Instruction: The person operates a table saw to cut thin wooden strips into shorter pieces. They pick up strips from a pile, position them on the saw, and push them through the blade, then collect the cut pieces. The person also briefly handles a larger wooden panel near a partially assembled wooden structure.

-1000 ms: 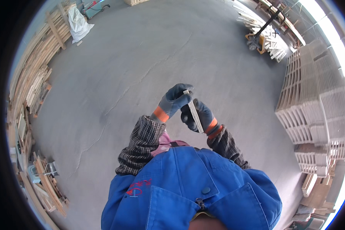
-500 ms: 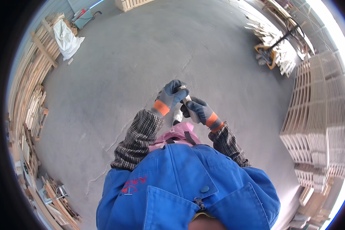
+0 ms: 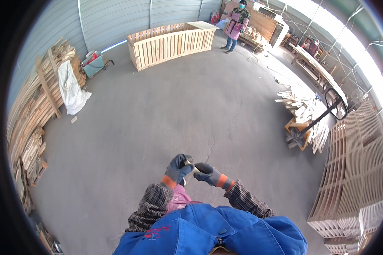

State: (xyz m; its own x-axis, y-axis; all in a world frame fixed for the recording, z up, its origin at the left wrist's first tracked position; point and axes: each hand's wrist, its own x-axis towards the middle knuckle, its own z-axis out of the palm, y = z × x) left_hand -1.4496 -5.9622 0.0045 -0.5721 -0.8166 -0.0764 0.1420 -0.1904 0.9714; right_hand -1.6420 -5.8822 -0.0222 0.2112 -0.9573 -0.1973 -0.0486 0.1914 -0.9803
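Note:
My left hand [image 3: 178, 167], in a grey-blue work glove with an orange cuff, is closed round one end of a short, pale, bar-like piece [image 3: 192, 167]. My right hand [image 3: 210, 174], gloved the same way, grips the other end. Only a small stretch of the piece shows between the two gloves, so its exact kind cannot be made out. Both hands are in front of my body, above the grey floor [image 3: 157, 114].
A slatted wooden crate [image 3: 170, 50] stands ahead, with a person [image 3: 236, 26] beside it. Stacked timber [image 3: 34, 97] and a white sack [image 3: 71, 91] line the left. At right are a pallet jack [image 3: 304, 131] with wood strips and tall stacks of slatted panels [image 3: 349, 170].
The view has tilted up, bringing the whole crate and the person into sight. My hands stay on the pale piece, and less of it shows between the gloves.

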